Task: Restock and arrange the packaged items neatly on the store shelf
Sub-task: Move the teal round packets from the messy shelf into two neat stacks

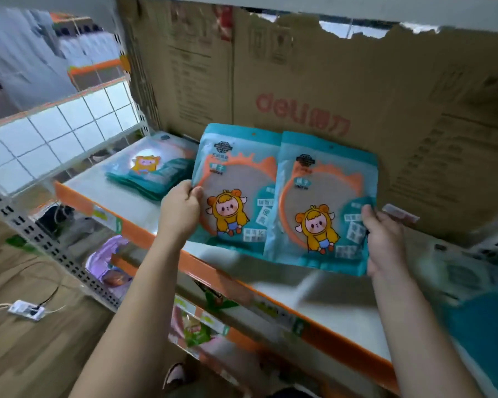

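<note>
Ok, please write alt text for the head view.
The left hand grips one teal packet and the right hand a second packet, side by side at a white shelf, before a cardboard box. A stack of packets lies further left.

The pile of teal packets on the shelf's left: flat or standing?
Lying flat: the pile rests stacked on the shelf, cartoon face upward.

view: head, wide-angle | faces: forward and down onto the shelf (pixel 127 196) | range: near, shelf fills frame
</note>
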A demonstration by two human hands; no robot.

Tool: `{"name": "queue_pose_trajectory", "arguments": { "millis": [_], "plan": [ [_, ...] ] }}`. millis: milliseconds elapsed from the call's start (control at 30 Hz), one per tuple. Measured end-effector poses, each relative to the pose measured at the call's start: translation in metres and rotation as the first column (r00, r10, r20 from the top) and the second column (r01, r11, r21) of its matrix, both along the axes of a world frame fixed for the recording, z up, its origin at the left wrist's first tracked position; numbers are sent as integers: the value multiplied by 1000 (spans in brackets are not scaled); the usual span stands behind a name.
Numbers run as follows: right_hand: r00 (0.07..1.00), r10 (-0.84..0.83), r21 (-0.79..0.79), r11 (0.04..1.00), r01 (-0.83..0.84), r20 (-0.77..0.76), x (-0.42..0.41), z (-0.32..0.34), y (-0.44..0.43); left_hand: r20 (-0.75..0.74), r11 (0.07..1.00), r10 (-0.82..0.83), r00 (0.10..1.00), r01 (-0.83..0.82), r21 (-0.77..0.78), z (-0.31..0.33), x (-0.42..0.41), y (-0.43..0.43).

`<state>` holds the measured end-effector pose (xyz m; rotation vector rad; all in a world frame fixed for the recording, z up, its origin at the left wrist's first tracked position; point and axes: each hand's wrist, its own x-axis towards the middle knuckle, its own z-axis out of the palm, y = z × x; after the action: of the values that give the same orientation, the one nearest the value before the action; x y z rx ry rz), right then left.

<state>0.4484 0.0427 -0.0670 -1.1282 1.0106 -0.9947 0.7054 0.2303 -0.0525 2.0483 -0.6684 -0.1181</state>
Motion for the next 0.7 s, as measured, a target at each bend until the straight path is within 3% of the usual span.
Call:
{"name": "queue_pose_trajectory", "arguments": {
  "millis": [133,300,700],
  "plan": [
    [998,-63,66,996,61,28,49,-5,18,45,998,-41,998,39,39,2,67,3],
    [985,-170,141,976,163,35,103,-8,50,-50,993,-86,995,89,75,8,154,11],
    [934,-357,116,927,357,-16,168,-7,105,76,964,-109,991,87,252,-6,293,25]
  ]
}}
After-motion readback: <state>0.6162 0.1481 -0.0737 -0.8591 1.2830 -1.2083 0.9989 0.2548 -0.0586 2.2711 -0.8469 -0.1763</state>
